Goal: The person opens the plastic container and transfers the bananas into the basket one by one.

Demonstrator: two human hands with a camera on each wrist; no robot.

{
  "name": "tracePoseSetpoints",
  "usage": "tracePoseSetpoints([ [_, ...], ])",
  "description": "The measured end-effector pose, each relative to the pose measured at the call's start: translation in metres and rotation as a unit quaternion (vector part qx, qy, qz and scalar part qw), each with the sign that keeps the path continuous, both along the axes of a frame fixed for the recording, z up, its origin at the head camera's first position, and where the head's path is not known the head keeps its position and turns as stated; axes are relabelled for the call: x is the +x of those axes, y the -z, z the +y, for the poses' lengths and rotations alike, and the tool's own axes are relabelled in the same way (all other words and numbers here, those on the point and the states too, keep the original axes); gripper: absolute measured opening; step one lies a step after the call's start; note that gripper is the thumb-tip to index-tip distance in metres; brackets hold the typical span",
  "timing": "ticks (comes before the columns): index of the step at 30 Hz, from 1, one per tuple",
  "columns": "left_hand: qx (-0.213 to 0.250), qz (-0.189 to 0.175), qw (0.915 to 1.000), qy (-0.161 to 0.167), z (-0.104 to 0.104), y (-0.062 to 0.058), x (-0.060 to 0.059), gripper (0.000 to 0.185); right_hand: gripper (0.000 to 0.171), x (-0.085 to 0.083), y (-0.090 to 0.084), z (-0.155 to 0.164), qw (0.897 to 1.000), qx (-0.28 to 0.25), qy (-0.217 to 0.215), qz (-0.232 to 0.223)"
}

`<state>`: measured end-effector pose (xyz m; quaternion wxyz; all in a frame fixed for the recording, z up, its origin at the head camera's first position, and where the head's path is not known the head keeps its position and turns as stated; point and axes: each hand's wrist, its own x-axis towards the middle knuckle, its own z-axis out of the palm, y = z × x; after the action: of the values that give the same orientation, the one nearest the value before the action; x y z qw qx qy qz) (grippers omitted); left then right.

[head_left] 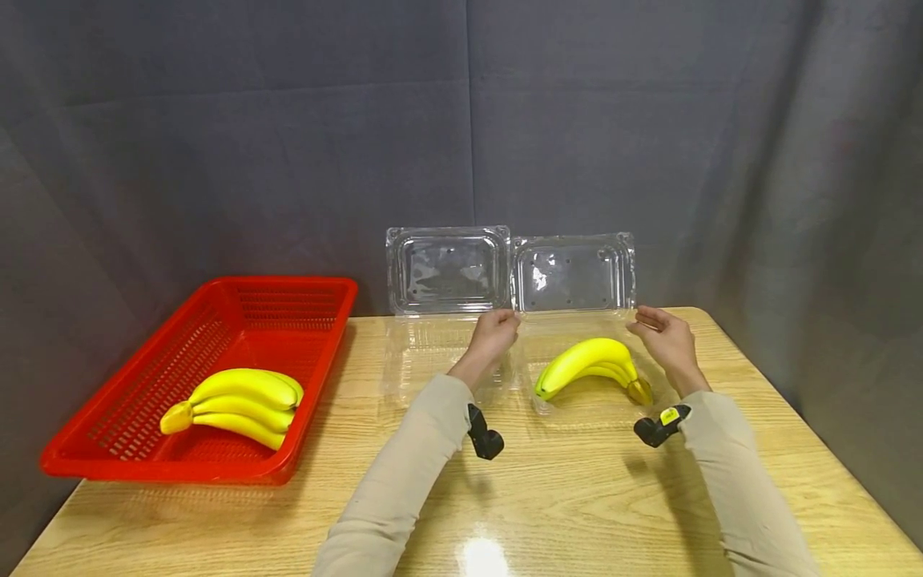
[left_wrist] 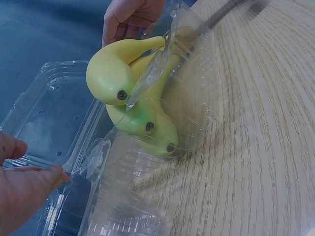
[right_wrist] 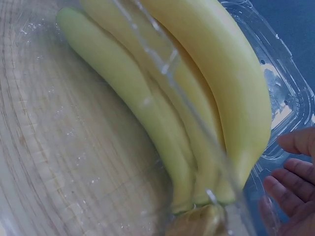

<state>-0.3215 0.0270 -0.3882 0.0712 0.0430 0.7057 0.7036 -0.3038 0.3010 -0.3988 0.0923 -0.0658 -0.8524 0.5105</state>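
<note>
A bunch of yellow bananas (head_left: 587, 361) (left_wrist: 118, 69) (right_wrist: 221, 73) lies in the base of an open clear plastic clamshell box, the right one of two. Its lid (head_left: 573, 276) (left_wrist: 44, 113) (right_wrist: 290, 98) stands upright against the curtain. My left hand (head_left: 497, 327) (left_wrist: 29, 187) is at the lid's lower left corner, thumb and finger pinching the rim. At the lid's lower right corner is my right hand (head_left: 659, 328) (right_wrist: 295, 182), with loosely extended fingers. I cannot tell whether it touches the lid.
A second open clear box (head_left: 447, 268) stands just left of the first, with nothing in it. A red mesh basket (head_left: 322, 377) at the table's left holds another banana bunch (head_left: 238, 397). A dark curtain hangs close behind. The wooden table (head_left: 577, 497) stretches toward me.
</note>
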Motion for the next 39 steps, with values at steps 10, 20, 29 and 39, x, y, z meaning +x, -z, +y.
tracePoseSetpoints([
  [10, -0.013, -0.018, 0.9997, 0.005, -0.0031, -0.002, 0.0003, 0.042, 0.056, -0.0002, -0.0015, -0.0021, 1.0, 0.006, -0.022, -0.017],
  [20, 0.017, -0.027, 0.9994, 0.01, -0.004, -0.0026, 0.0009, 0.043, 0.059, -0.0014, -0.0007, -0.0025, 0.999, -0.005, -0.034, -0.023],
  [29, 0.06, -0.038, 0.9975, -0.006, -0.0033, -0.0053, 0.001, 0.046, 0.059, -0.0004, -0.0039, -0.0022, 0.999, 0.015, -0.037, -0.022],
  [39, 0.09, -0.055, 0.9943, -0.017, -0.0043, -0.0046, -0.0005, 0.045, 0.059, 0.0021, -0.008, 0.0024, 0.999, 0.023, -0.034, -0.003],
])
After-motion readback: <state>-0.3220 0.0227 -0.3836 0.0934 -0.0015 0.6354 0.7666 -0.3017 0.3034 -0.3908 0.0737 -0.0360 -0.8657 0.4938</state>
